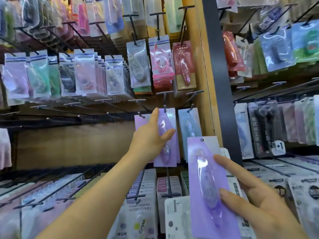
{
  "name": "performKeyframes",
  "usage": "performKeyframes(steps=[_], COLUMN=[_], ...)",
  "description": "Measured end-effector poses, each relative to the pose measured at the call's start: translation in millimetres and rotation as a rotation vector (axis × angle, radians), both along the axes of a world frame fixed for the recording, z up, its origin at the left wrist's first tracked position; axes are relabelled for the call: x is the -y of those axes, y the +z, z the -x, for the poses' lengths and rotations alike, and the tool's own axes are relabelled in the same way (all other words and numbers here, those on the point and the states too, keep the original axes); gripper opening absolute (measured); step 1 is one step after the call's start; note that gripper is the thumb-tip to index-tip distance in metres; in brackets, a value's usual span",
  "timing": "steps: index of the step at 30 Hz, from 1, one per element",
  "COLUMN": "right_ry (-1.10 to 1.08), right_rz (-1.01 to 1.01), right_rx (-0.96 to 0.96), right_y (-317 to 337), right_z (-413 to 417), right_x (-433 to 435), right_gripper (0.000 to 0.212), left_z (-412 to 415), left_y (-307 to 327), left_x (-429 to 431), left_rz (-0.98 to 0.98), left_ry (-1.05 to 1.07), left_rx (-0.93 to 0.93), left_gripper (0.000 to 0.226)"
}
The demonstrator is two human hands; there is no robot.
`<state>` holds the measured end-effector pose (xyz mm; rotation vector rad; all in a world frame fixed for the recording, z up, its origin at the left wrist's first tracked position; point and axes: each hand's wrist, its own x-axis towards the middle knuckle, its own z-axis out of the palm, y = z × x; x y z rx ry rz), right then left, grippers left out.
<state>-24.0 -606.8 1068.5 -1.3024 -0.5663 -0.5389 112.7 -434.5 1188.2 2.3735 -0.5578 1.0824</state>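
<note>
A purple carded pack with a clear blister [167,152] hangs from a black peg hook in the middle of the display wall. My left hand [151,137] reaches up to it, index finger along the card's left edge and thumb across the blister front, gripping it. Lower right, my right hand [255,195] holds a second, matching purple pack [207,190] tilted upright, thumb and a finger on its front, other fingers behind it. A punched hole shows at this pack's top.
Rows of black peg hooks [165,100] carry bagged and carded stationery above, left and right. A blue pack [189,125] hangs right of the purple one. A dark upright post [219,80] splits the wall. Several bare hooks jut out at the left [77,116].
</note>
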Motion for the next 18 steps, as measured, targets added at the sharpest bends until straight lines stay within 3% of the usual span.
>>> performKeyframes(steps=[2,6,9,11,13,15,18], right_ry=[-0.077,-0.027,-0.058,-0.054,-0.076,-0.128,-0.162], right_rz=[0.077,0.045,0.086,0.083,0.103,0.150,0.227], right_rx=[-0.005,0.017,0.031,0.056,0.078,0.127,0.153], right_y=[5,0,-3,-6,-8,-10,-12], right_z=[3,-5,-9,-11,-14,-16,-19], right_x=[0,0,0,3,4,-1,-2], right_gripper=[0.060,0.060,0.060,0.059,0.059,0.058,0.063], left_z=[0,5,25,44,60,60,54], left_y=[2,1,-10,-27,-44,-52,-52], left_x=[3,4,-2,-3,3,11,15], left_rz=[-0.082,-0.188,-0.244,-0.123,0.059,0.314,0.612], left_ry=[0.096,0.228,0.343,0.185,-0.159,-0.472,-0.638], left_rx=[0.049,0.070,0.255,0.274,0.084,-0.125,-0.355], left_gripper=[0.081,0.075,0.055,0.047,0.048,0.034,0.019])
